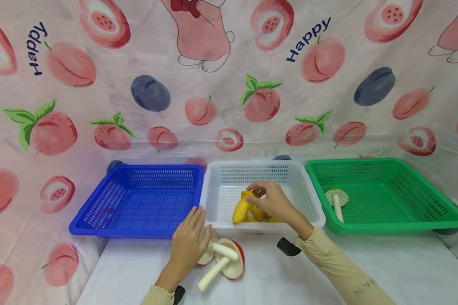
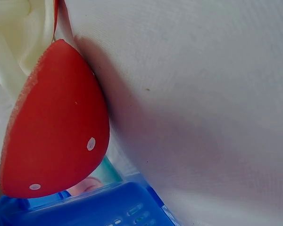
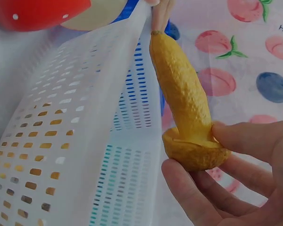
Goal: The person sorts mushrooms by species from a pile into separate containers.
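Observation:
My right hand (image 1: 275,201) is over the front of the white basket (image 1: 315,212) and pinches a yellow mushroom (image 3: 181,89) by its small cap. In the right wrist view its thick, bumpy stem points upward from my thumb and fingers. More yellow pieces (image 1: 256,213) lie below inside the basket. My left hand (image 1: 188,237) has its fingers extended, fingertips at the basket's front left corner. Just beside its thumb, two red-capped mushrooms (image 1: 232,267) with cream stems lie on the table, one partly hidden by the hand. A red cap (image 2: 59,127) with white dots fills the left wrist view's left side.
To the left of the white basket stands a blue basket (image 1: 137,233). On the other side is a green basket (image 1: 397,226), with a pale-stemmed mushroom (image 1: 337,201) at its left end. Behind all three hangs a fruit-printed cloth (image 1: 213,89).

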The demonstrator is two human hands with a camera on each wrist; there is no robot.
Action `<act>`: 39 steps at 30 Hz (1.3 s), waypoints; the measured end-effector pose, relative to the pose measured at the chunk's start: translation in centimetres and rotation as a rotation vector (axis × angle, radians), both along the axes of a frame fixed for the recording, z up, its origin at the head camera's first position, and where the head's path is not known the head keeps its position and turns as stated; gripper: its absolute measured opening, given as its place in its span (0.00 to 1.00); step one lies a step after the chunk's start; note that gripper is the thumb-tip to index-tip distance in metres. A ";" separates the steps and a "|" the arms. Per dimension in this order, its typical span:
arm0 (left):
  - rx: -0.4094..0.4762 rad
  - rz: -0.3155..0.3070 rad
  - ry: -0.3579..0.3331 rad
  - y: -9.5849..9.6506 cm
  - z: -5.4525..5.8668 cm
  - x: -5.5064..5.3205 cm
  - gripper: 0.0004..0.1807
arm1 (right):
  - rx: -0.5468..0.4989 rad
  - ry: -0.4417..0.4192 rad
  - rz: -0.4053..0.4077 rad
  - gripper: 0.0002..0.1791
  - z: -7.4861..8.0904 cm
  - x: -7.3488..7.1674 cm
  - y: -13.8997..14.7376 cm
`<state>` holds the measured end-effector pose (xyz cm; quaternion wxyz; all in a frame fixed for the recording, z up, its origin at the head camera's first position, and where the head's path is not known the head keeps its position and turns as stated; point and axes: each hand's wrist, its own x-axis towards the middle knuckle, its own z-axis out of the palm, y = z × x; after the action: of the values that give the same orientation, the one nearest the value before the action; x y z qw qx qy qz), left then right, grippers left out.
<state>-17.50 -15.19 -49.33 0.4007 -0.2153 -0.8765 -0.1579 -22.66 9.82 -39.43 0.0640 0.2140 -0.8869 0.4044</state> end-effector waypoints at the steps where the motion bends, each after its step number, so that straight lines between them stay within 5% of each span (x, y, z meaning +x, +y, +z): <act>1: 0.000 -0.001 -0.001 0.0 0.0 0.0 0.24 | 0.000 -0.007 -0.011 0.12 -0.1 -0.2 -0.1; 25: -0.002 0.002 -0.002 0.1 0.1 0.1 0.23 | 0.012 -0.136 -0.112 0.11 -3.2 -2.3 -2.9; 39: 0.007 0.006 -0.011 0.2 0.2 0.2 0.23 | 0.098 -0.164 -0.018 0.14 -4.7 -2.4 -3.8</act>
<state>-17.32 -14.99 -49.08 0.3969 -0.2105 -0.8788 -0.1610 -25.05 6.00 -44.16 -0.0157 0.1748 -0.9099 0.3760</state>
